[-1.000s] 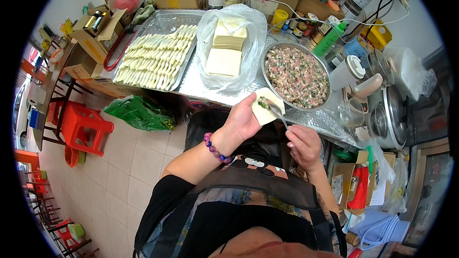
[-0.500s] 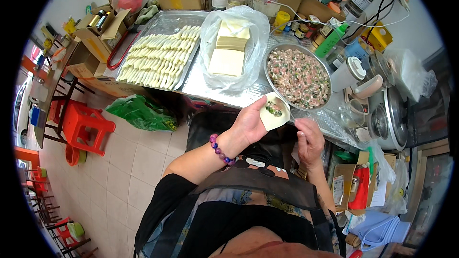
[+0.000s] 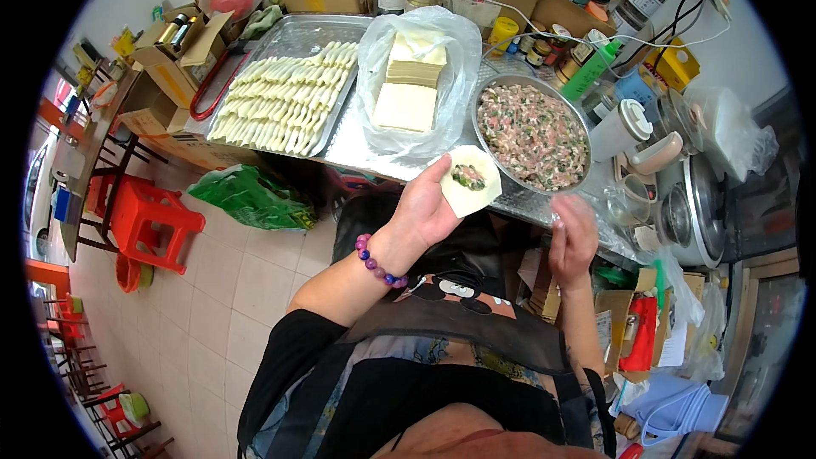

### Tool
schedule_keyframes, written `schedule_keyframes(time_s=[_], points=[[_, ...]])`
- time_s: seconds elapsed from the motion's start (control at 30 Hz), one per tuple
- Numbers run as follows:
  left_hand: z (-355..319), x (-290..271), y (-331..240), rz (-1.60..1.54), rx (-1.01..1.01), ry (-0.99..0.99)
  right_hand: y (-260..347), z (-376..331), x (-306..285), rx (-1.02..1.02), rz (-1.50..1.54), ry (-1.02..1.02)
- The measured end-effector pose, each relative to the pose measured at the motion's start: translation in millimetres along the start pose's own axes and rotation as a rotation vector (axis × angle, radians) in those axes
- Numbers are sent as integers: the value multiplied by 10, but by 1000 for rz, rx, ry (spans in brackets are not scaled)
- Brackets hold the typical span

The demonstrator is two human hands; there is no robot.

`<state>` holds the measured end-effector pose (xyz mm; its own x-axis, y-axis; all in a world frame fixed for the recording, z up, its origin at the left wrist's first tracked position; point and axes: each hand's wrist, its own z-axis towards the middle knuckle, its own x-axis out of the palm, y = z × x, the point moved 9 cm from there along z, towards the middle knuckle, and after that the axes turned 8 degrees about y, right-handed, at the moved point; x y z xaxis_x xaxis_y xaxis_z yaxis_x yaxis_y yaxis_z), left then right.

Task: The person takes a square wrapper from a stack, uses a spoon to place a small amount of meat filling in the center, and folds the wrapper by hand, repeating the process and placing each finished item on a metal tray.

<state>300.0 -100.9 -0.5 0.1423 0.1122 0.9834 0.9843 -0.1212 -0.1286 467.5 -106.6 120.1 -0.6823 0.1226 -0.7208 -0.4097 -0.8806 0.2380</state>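
Note:
My left hand (image 3: 425, 208) holds a pale square dough wrapper (image 3: 463, 201) by its left edge, fingers beneath and thumb on top. A small clump of meat and green filling (image 3: 468, 176) sits on the wrapper. To the right, my right hand (image 3: 575, 238) is held up just below the metal bowl (image 3: 484, 153), its fingers curled and blurred; a whitish glint shows at them, too small to name. Chopped meat filling (image 3: 534, 136) fills the bowl. Left of it, stacked wrappers (image 3: 405, 107) lie in a clear plastic bag (image 3: 370, 89).
On the left, a metal tray (image 3: 319, 30) carries rows of folded wontons (image 3: 285, 102). A white lidded jug (image 3: 623, 130), a green bottle (image 3: 592, 70) and several jars stand right of the bowl. Red stools (image 3: 157, 217) and a green bag (image 3: 253, 198) are on the floor.
My left hand has moved left with the wrapper, away from the bowl's lower edge. My right hand has shifted right and slightly up, so the two hands are farther apart.

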Motion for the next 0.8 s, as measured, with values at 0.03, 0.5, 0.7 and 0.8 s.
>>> schedule_keyframes(time_s=[0.03,0.5,0.7,0.8], points=[[-32,54,17,17,-18,16,-111,30,-10,56,-12,-24],[-249,426,199,83,-112,281,-154,47,280,110,13,-48],[-187,297,335,161,-117,208,444,103,391,-182,-7,79],[-186,302,361,185,-135,225,457,146,354,-137,101,47]])
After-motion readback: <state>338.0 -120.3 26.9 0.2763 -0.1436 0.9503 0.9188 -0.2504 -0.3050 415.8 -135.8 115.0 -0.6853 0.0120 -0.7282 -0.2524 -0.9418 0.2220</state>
